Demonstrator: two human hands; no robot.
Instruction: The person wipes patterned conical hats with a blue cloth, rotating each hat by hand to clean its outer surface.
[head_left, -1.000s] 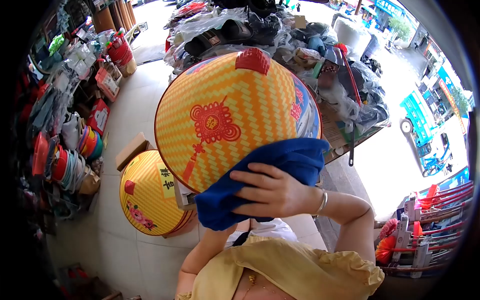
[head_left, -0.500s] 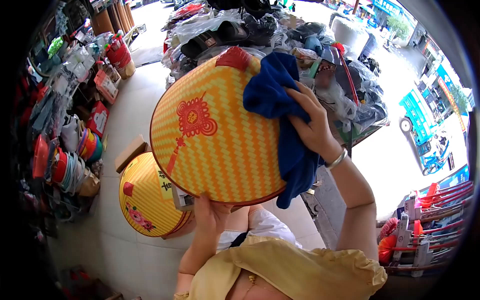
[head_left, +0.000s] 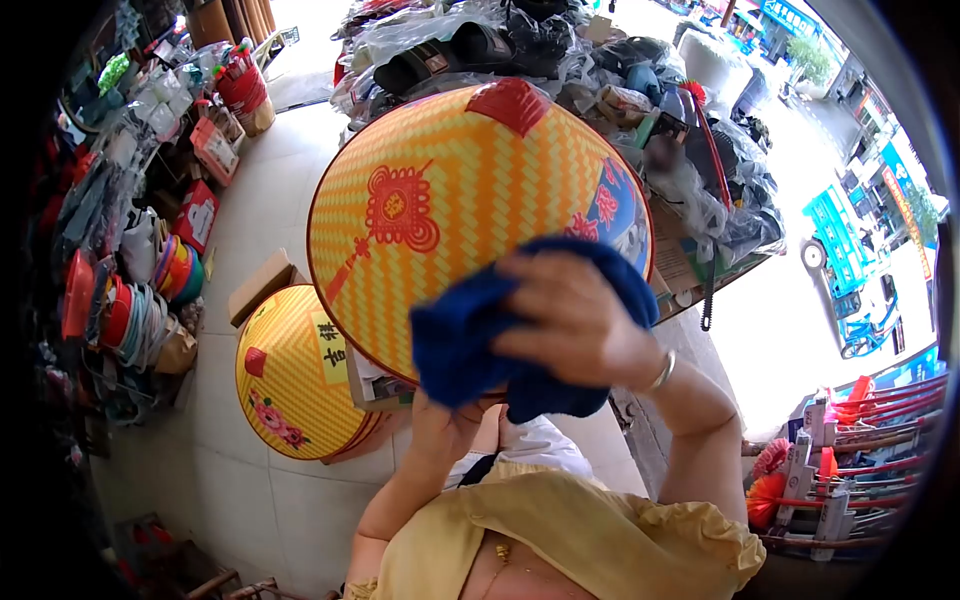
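Left of and below the large woven hat (head_left: 450, 180), a smaller yellow hat (head_left: 290, 380) lies on a stack. The left hand (head_left: 440, 425) grasps the large hat at its lower rim, its fingers partly hidden. At the large hat's lower right, the right hand (head_left: 575, 315), blurred, presses a bunched blue cloth (head_left: 465, 350) against the surface, fingers bent over it. Plastic-wrapped goods (head_left: 735, 185) lie beyond the large hat, to its upper right.
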